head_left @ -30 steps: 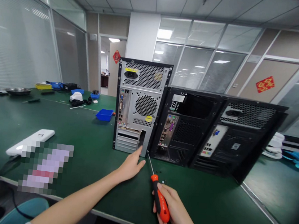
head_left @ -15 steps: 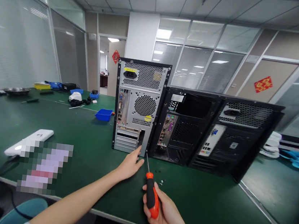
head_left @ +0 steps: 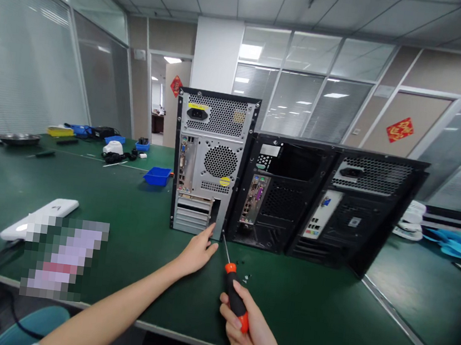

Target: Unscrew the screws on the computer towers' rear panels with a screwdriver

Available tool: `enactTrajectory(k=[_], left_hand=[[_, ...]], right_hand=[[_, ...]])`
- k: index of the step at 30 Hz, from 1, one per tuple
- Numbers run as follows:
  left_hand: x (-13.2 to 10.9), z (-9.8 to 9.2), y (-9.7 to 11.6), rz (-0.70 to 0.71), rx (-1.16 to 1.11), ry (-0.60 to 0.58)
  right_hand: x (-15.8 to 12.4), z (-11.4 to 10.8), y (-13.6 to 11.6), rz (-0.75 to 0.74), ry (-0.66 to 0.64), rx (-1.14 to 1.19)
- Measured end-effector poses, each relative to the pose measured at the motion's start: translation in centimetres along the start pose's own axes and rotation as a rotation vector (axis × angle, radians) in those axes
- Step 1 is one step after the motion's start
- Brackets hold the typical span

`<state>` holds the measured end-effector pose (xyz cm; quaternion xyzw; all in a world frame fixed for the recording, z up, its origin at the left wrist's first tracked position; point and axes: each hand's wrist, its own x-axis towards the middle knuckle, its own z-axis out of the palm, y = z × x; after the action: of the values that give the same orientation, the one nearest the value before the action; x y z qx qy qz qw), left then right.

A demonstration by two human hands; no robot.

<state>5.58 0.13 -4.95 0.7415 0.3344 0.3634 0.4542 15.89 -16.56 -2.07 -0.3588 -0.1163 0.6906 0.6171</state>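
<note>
My right hand [head_left: 243, 325] is wrapped round the black-and-orange handle of a screwdriver [head_left: 236, 296]. Its thin shaft points up and away, and the tip is at the lower right edge of a silver computer case [head_left: 223, 129], next to the black frame. Whether a screw sits under the tip is too small to tell. Against the bottom of the same case, by an open slot, rests my left hand [head_left: 196, 252]; its fingers are stretched out and it holds nothing. The case stands upright with its back panel towards me.
Two black computer cases [head_left: 280, 195] [head_left: 360, 211] stand to the right. Small loose screws [head_left: 246, 278] lie near the screwdriver. A blue tray [head_left: 157, 176] sits to the left of the silver case, and a white power bank-like box [head_left: 46, 217] lies farther left on the green table [head_left: 119, 259].
The screwdriver handle has tilted slightly, its butt swinging to the right, while the tip stays at the case edge. My left hand keeps its place. The whole view has shifted a little.
</note>
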Motion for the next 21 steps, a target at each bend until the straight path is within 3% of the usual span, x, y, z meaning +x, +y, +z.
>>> enactTrajectory(k=[8, 21], left_hand=[[0.5, 0.2, -0.8, -0.014, -0.075, 0.0], [0.7, 0.4, -1.7, -0.004, -0.139, -0.013]], right_hand=[[0.1, 1.9, 0.9, 0.044, 0.111, 0.206], [0.1, 3.1, 1.0, 0.148, 0.103, 0.471]])
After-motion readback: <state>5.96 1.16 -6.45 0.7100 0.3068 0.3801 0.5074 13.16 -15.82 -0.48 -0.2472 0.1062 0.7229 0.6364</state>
